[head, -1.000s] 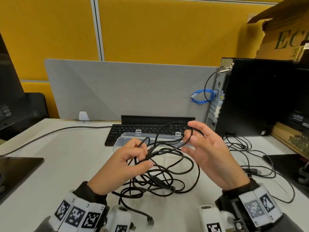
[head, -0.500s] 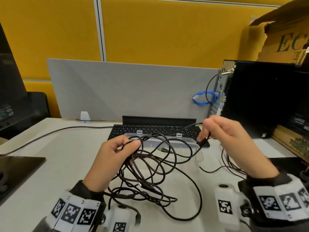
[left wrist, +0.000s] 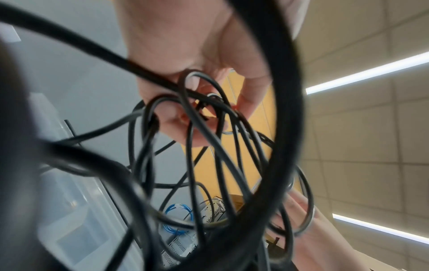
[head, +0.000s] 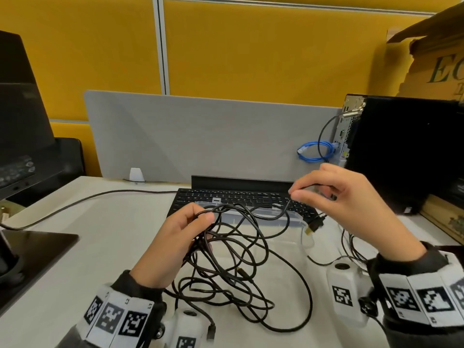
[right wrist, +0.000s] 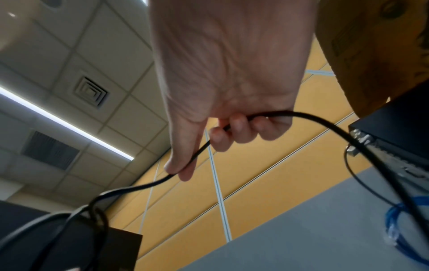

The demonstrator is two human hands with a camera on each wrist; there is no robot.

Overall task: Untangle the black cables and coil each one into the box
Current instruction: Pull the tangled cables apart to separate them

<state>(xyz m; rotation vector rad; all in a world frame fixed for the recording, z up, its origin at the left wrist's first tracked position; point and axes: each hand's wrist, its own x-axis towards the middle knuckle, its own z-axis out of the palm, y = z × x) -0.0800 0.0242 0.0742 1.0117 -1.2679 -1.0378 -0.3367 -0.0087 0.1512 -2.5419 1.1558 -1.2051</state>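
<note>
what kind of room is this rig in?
Most likely an office workstation: a black tower computer and black keyboard sit on a white desk against a grey partition screen, with tiled ceiling and strip lights overhead.

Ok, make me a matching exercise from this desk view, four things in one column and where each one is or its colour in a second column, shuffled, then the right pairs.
Things
1. left hand
2. right hand
3. clear plastic box
4. network cable

Place, colour or state
A. blue, coiled beside the computer tower
B. pinches one black strand, lifted above the keyboard
C. grips the bundle of black cables
D. lies open in front of the keyboard

Pairs: 1-C, 2-B, 3-D, 4-A
</note>
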